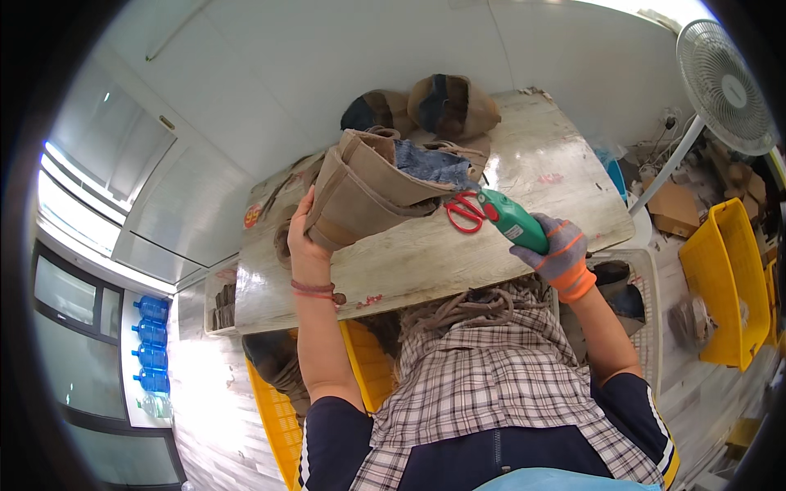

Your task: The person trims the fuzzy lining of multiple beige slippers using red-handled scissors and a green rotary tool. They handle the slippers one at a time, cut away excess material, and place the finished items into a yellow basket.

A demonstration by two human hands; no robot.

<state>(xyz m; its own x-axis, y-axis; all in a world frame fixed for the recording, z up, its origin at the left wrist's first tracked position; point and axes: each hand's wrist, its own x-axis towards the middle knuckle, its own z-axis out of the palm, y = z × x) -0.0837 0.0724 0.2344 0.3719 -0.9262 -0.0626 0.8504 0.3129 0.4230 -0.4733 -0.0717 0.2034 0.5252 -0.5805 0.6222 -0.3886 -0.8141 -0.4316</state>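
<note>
Left hand, bare, grips the sole end of a tan suede boot held tilted above the wooden tabletop; right hand, gloved grey and orange, is closed round a green electric cutter with its red-guarded head at the boot's fleece-lined opening. More boots lie at the tabletop's far edge behind the work. A yellow crate and a white pedestal fan stand to the right, well apart.

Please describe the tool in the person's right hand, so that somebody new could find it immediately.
Look at the pale wooden table; over its near edge the gloved right hand holds an electric cutter. It alone has a bright green body with a red guard, pointing at the tan boot.
</note>
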